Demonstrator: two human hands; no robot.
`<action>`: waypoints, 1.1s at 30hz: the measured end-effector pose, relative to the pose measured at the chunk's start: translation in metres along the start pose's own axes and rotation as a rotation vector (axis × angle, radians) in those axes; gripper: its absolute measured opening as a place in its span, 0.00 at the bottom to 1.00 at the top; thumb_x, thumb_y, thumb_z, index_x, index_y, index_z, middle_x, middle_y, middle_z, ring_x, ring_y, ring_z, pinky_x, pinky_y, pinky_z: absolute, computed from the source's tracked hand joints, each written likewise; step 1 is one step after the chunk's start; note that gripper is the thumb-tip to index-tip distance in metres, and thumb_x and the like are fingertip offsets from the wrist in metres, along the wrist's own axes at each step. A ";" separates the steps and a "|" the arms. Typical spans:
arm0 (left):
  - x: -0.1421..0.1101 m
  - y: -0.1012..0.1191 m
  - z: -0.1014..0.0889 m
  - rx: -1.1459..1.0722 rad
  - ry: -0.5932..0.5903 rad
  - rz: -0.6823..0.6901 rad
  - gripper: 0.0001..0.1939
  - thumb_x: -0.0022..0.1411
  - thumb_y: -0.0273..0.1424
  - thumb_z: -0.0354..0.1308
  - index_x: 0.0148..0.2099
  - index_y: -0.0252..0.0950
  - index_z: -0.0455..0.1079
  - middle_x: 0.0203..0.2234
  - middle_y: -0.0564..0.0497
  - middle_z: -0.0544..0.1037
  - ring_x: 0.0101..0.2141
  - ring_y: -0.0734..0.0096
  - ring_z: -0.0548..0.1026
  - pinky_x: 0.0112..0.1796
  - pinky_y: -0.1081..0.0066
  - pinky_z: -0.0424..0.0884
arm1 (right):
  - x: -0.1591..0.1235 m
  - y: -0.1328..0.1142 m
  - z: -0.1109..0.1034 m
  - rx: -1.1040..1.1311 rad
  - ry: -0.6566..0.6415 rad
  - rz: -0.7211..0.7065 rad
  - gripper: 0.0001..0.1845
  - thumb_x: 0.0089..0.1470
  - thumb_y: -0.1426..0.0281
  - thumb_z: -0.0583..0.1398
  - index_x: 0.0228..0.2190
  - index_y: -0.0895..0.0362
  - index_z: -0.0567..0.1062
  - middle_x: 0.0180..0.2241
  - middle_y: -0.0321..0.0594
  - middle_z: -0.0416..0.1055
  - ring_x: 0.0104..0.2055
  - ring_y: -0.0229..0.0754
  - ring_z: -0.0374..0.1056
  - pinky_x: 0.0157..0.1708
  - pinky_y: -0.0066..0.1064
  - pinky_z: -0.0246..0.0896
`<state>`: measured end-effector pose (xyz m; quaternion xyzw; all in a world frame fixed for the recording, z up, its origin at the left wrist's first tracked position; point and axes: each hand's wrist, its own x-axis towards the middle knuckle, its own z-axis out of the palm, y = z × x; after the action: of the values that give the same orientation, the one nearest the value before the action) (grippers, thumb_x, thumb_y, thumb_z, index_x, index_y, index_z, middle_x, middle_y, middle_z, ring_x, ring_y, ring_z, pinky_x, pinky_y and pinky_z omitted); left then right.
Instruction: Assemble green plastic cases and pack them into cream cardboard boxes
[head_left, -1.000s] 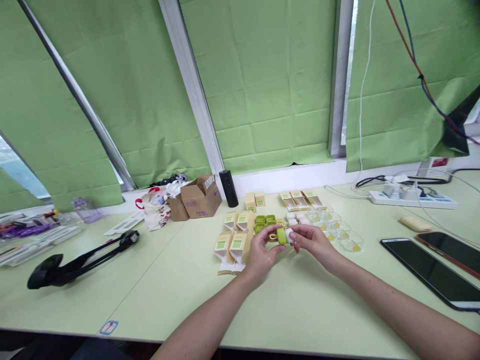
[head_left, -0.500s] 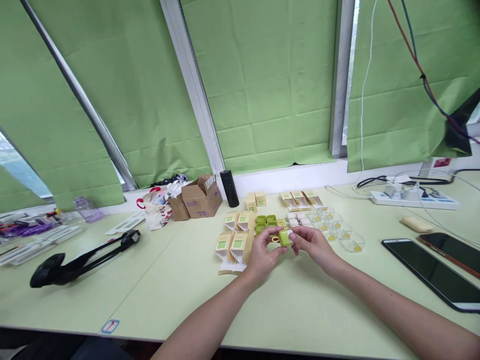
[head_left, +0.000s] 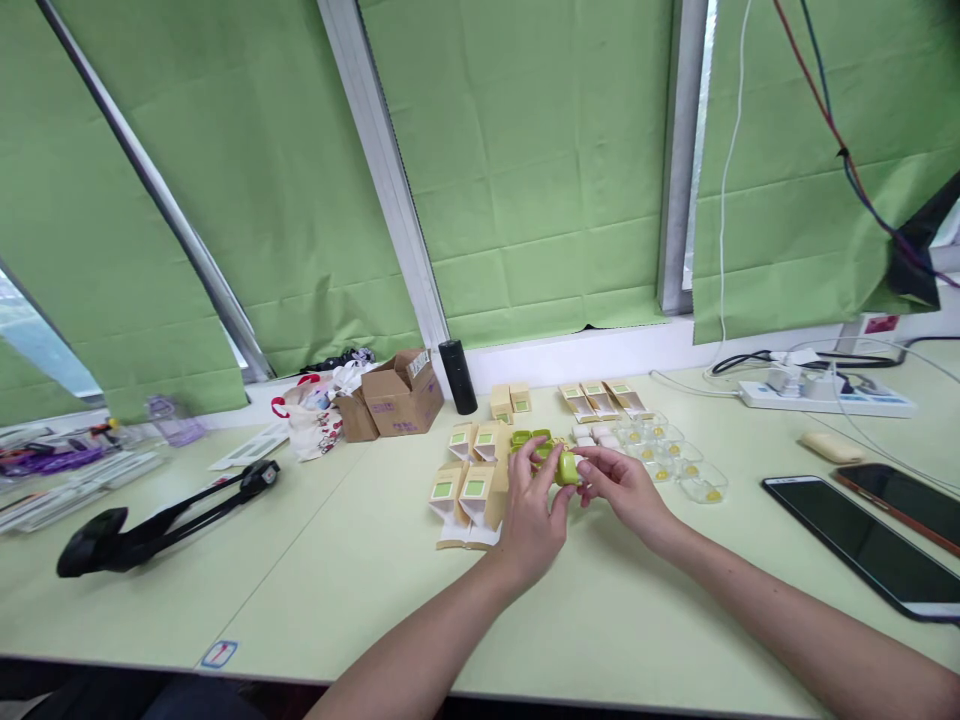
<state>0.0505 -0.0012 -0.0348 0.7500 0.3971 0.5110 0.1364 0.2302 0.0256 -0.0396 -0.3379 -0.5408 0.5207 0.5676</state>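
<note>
A small glossy green case (head_left: 566, 468) is held up between both hands, just above the table. My left hand (head_left: 534, 515) closes its fingers on the case's left side, its index finger over the top. From the right, my right hand (head_left: 621, 490) pinches the other side, where a bit of white shows at the fingertips. Just behind the hands lie more green cases (head_left: 531, 440) and several pale pinkish-white pieces (head_left: 596, 436). Clear plastic shells (head_left: 703, 484) with yellow bits inside spread to the right. Open tan cartons with green labels (head_left: 474, 490) stand left of my left hand.
More tan cartons (head_left: 602, 400) stand farther back, near a black cylinder (head_left: 458, 378) and a cardboard box (head_left: 405, 395). Phones (head_left: 855, 540) and a white power strip (head_left: 829, 396) with cables lie right. A black strapped device (head_left: 165, 525) lies left.
My left hand has rolled over the green case, so its back now shows and its index finger reaches across. The yellow loop on the case is now hidden. My right hand has barely moved.
</note>
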 end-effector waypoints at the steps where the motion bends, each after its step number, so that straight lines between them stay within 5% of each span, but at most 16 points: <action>1: -0.001 0.000 0.000 0.019 0.010 0.028 0.28 0.71 0.31 0.62 0.71 0.50 0.67 0.65 0.41 0.67 0.61 0.47 0.69 0.63 0.44 0.68 | 0.000 0.000 0.001 0.000 0.006 -0.004 0.32 0.48 0.43 0.73 0.43 0.55 0.83 0.28 0.39 0.78 0.26 0.43 0.74 0.29 0.40 0.75; 9: -0.002 0.000 0.002 0.115 0.061 0.106 0.27 0.70 0.34 0.63 0.69 0.48 0.70 0.57 0.39 0.75 0.56 0.43 0.73 0.58 0.44 0.71 | -0.002 0.001 0.008 0.035 0.024 -0.008 0.31 0.46 0.42 0.73 0.38 0.54 0.79 0.24 0.35 0.75 0.24 0.43 0.72 0.25 0.38 0.75; 14: -0.003 -0.004 0.003 0.009 0.020 -0.002 0.25 0.72 0.36 0.60 0.68 0.46 0.71 0.62 0.40 0.73 0.55 0.44 0.77 0.56 0.48 0.73 | -0.004 0.000 0.007 0.043 -0.047 0.003 0.30 0.48 0.43 0.73 0.37 0.54 0.77 0.24 0.36 0.75 0.25 0.42 0.73 0.26 0.37 0.75; 22: -0.003 -0.007 0.005 -0.244 -0.025 -0.178 0.28 0.75 0.41 0.57 0.72 0.44 0.64 0.67 0.41 0.71 0.67 0.48 0.68 0.68 0.50 0.62 | -0.008 0.000 0.001 -0.067 -0.099 -0.105 0.25 0.56 0.48 0.70 0.42 0.54 0.78 0.31 0.41 0.78 0.31 0.44 0.74 0.29 0.36 0.73; 26: -0.001 -0.009 0.009 -0.459 -0.041 -0.311 0.32 0.75 0.47 0.55 0.75 0.43 0.60 0.63 0.40 0.75 0.59 0.52 0.76 0.62 0.54 0.71 | -0.011 -0.002 -0.001 -0.303 -0.029 -0.260 0.18 0.59 0.53 0.69 0.43 0.52 0.78 0.42 0.45 0.78 0.39 0.47 0.76 0.32 0.36 0.76; 30: 0.004 -0.010 0.011 -0.621 -0.061 -0.367 0.34 0.72 0.51 0.60 0.71 0.39 0.65 0.60 0.38 0.77 0.53 0.52 0.81 0.55 0.54 0.77 | -0.014 -0.001 -0.003 -0.573 -0.008 -0.548 0.21 0.64 0.61 0.66 0.56 0.49 0.74 0.57 0.50 0.72 0.33 0.41 0.74 0.30 0.38 0.79; 33: 0.005 -0.008 0.013 -0.662 -0.084 -0.372 0.34 0.70 0.51 0.62 0.69 0.37 0.68 0.61 0.36 0.77 0.53 0.51 0.80 0.54 0.54 0.78 | -0.014 0.001 -0.004 -0.747 -0.058 -0.699 0.19 0.68 0.67 0.61 0.59 0.49 0.73 0.59 0.51 0.72 0.31 0.40 0.75 0.30 0.38 0.80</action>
<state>0.0587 0.0102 -0.0419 0.6007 0.3337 0.5472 0.4778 0.2357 0.0134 -0.0449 -0.3022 -0.7863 0.0802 0.5328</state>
